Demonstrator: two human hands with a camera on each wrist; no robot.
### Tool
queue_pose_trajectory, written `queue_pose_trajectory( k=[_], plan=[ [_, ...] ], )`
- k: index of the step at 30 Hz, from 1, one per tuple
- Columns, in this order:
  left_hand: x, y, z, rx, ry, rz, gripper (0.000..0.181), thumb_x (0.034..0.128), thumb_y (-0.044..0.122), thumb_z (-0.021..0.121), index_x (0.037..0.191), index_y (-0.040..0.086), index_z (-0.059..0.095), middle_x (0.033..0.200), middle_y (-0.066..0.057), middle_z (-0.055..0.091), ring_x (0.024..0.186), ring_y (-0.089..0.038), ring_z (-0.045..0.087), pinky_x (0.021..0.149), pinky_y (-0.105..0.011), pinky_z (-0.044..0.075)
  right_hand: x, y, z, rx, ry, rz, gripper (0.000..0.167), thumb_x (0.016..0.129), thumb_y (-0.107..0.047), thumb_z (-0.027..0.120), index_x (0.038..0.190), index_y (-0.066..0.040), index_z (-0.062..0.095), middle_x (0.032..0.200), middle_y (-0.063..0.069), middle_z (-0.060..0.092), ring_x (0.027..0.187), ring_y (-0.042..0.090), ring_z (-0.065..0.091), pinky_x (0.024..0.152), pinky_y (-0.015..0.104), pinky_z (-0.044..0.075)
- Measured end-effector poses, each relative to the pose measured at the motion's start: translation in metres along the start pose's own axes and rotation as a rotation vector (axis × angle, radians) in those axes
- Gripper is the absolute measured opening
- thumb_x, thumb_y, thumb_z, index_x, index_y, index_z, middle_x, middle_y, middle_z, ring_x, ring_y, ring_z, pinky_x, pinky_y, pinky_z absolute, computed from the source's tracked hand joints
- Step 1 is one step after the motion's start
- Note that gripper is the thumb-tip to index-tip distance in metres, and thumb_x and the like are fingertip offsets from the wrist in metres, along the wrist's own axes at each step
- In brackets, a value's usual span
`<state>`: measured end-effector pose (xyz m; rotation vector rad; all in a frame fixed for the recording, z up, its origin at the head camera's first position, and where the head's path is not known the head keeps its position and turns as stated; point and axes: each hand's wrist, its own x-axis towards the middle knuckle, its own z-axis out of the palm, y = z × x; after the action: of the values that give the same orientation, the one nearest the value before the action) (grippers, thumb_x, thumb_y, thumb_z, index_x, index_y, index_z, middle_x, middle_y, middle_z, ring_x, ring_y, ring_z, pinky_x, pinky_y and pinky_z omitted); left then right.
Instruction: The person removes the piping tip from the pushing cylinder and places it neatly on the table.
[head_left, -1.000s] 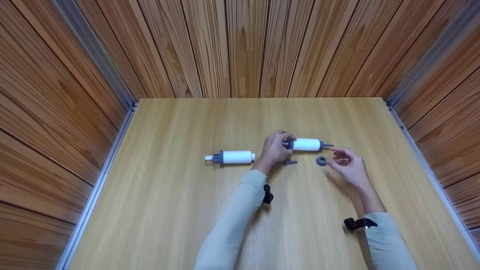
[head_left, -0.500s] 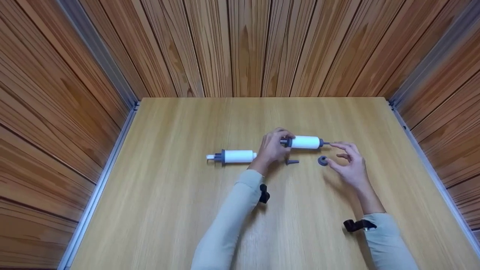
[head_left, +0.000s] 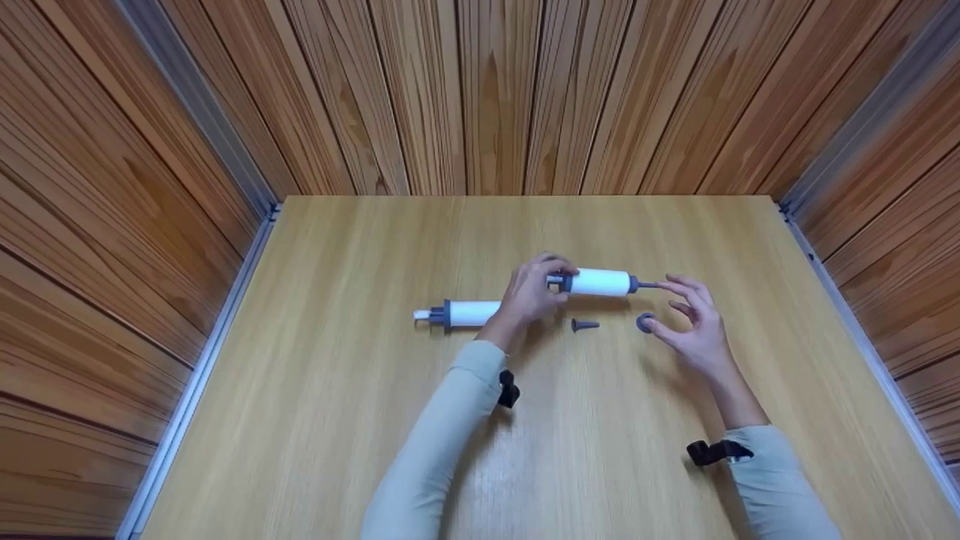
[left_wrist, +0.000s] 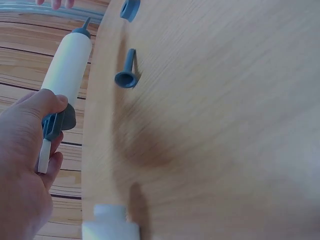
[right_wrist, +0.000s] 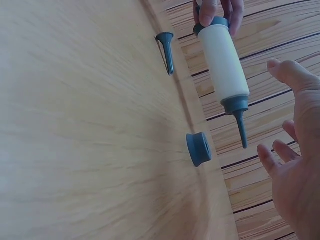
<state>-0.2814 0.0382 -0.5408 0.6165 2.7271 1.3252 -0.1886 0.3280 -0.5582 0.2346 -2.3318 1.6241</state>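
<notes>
My left hand (head_left: 534,291) grips the dark flanged end of a white cylinder (head_left: 600,282); in the left wrist view the thumb lies on the collar of the cylinder (left_wrist: 67,62). A thin dark nozzle (right_wrist: 241,131) points from its other end toward my right hand. With fingers spread and holding nothing, my right hand (head_left: 697,326) is beside the nozzle tip; the right wrist view shows a gap between them. A dark ring (right_wrist: 199,149) stands on the table near the right thumb. Between the hands lies a small dark flared nozzle (left_wrist: 128,70).
A second white cylinder (head_left: 474,313) with a dark flange lies on the wooden table (head_left: 315,420), partly behind my left wrist. Wood-plank walls (head_left: 495,97) rise behind and at both sides, with metal rails along the table's side edges.
My left hand has moved left and slightly away from me with the cylinder, which now hangs farther from the small nozzle and ring. The right fingers have spread a little and shifted slightly left.
</notes>
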Motion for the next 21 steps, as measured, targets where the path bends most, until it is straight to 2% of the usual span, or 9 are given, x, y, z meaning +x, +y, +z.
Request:
queue_pose_trajectory(
  k=[7, 15, 21],
  plan=[
    [-0.007, -0.004, -0.013, -0.012, 0.019, 0.078, 0.037, 0.1008, 0.008, 0.084, 0.135, 0.019, 0.079, 0.149, 0.000, 0.070, 0.142, -0.023, 0.069, 0.122, -0.037, 0.058, 0.003, -0.002, 0.003, 0.151, -0.001, 0.012, 0.071, 0.092, 0.019, 0.078, 0.158, 0.008, 0.054, 0.165, 0.007, 0.052, 0.152, 0.006, 0.050, 0.118, 0.013, 0.050],
    [-0.017, -0.012, -0.023, -0.023, 0.039, 0.098, 0.037, 0.0991, 0.007, 0.085, 0.135, 0.017, 0.080, 0.153, -0.003, 0.070, 0.145, -0.025, 0.068, 0.124, -0.039, 0.056, 0.007, -0.002, 0.001, 0.354, -0.061, -0.016, 0.076, 0.092, 0.027, 0.071, 0.162, 0.012, 0.046, 0.159, -0.011, 0.064, 0.150, 0.006, 0.060, 0.114, 0.021, 0.058],
    [-0.023, -0.014, -0.029, -0.025, 0.032, 0.171, 0.034, 0.0984, 0.007, 0.086, 0.132, 0.014, 0.081, 0.152, -0.007, 0.071, 0.144, -0.028, 0.069, 0.125, -0.044, 0.056, 0.013, 0.001, -0.003, 0.409, -0.092, -0.009, 0.076, 0.090, 0.027, 0.073, 0.161, 0.013, 0.048, 0.159, -0.011, 0.068, 0.150, 0.009, 0.063, 0.111, 0.023, 0.061]
  ],
)
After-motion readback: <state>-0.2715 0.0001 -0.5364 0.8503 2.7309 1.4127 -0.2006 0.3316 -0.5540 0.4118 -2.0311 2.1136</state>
